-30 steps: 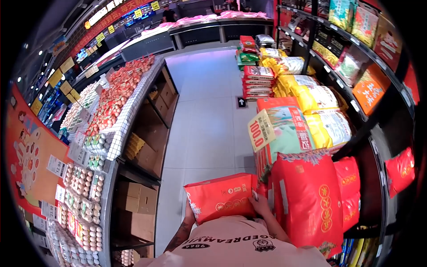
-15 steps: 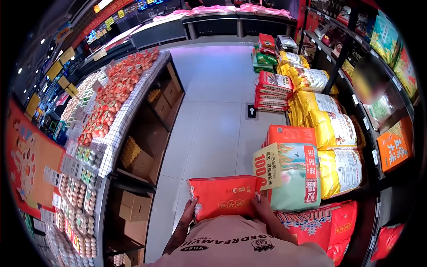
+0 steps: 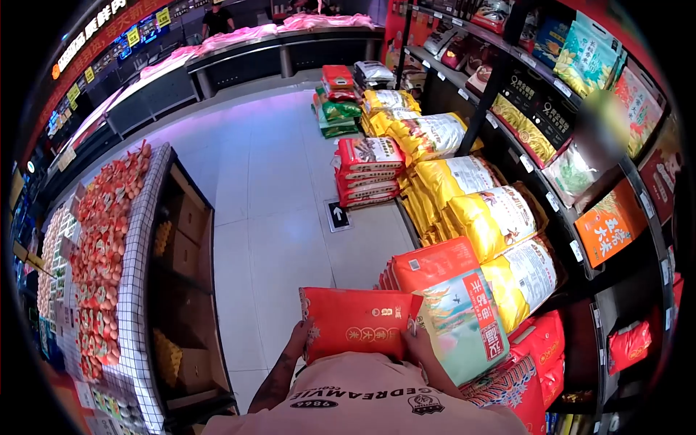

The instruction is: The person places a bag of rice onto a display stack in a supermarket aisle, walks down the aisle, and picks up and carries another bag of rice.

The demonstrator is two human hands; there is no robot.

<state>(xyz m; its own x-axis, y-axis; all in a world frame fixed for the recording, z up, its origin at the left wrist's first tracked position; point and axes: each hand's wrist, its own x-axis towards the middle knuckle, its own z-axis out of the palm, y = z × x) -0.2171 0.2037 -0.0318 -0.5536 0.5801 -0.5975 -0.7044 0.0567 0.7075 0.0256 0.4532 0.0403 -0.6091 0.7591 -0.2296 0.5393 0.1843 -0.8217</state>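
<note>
A red bag of rice [image 3: 355, 322] with gold print is held in front of my shirt, lying across between both hands. My left hand [image 3: 301, 336] is closed on the bag's left edge. On the opposite edge, my right hand [image 3: 415, 344] grips near the lower corner. Just right of that hand stands a stack of large red and green rice bags [image 3: 460, 312]. Below it, more red rice bags [image 3: 538, 355] with patterned ends lie partly behind my arm.
Yellow rice sacks [image 3: 500, 221] and red sacks [image 3: 368, 170] line the right side before shelving [image 3: 536, 170]. Along the left runs an egg display [image 3: 101, 268] on a checked cloth. Tiled floor [image 3: 279, 246] lies between. A person [image 3: 216, 22] stands behind the far counter [image 3: 239, 65].
My view has turned to the right, so the egg display and the aisle have shifted left. The bag stays in both hands. The yellow price card by the rice stack is out of sight.
</note>
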